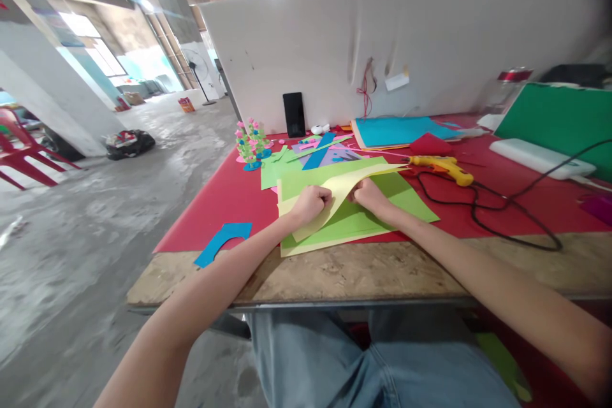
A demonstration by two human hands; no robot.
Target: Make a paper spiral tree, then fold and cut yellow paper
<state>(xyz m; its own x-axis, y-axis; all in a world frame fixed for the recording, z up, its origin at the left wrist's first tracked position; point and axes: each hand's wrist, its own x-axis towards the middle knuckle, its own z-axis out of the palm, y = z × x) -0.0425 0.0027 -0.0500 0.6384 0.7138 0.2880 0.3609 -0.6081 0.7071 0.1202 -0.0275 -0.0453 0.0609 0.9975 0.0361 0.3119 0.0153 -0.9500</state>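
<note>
Head view: your left hand (312,203) and right hand (369,195) are both fisted shut on the pale yellow sheet (342,188), pinching it at the near end of its raised fold. The two hands sit just beside each other, left at 9 o'clock of the fold, right at 3 o'clock, so neither is nearer: the paper is in both grips at once.

The sheet's long axis runs from your knuckles out toward 1 o'clock, its far tip lifted off the counter (335,274) and pointing at the yellow glue gun (442,167). Under it lies a green sheet (406,201), flat, spreading out at 3 to 4 o'clock of your right hand.

The glue gun rests well apart at 2 o'clock, its black cord (502,217) looping back toward the counter edge. A blue paper arch (222,241) lies at 8 o'clock of your left hand, on the edge of the red mat (229,197). Far off at 11 o'clock stands a little paper tree (251,143), with a black phone (293,114) propped against the white board (430,32) beyond it.
</note>
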